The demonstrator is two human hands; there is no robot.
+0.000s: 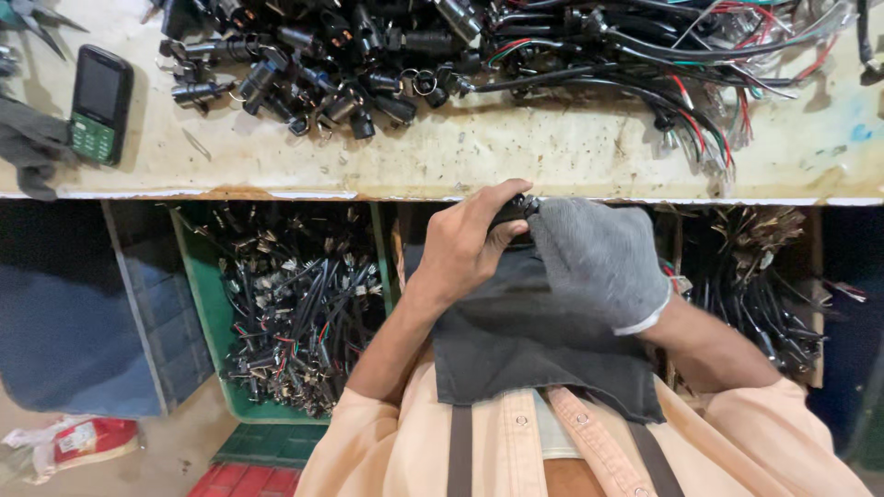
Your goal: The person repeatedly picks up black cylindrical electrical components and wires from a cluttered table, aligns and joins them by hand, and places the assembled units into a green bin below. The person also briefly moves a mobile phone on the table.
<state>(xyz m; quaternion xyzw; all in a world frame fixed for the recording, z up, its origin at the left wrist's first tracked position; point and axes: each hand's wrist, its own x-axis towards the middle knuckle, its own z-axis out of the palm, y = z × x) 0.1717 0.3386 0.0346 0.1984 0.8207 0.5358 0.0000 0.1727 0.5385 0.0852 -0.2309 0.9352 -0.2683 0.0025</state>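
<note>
My bare left hand [465,241] and my right hand [599,258], which wears a grey knit glove, meet just below the workbench edge [276,194]. Together they grip a small black connector part [513,210]; most of it is hidden between the fingers. A dark apron [525,340] covers my lap under both hands.
On the bench lies a pile of black connectors [313,64] and wire harnesses with red and green leads [681,64]. A phone [99,104] and a grey glove [32,143] lie at the left. Below are a green bin of wired connectors [290,313], a blue bin [83,313] and a box of wires [755,285].
</note>
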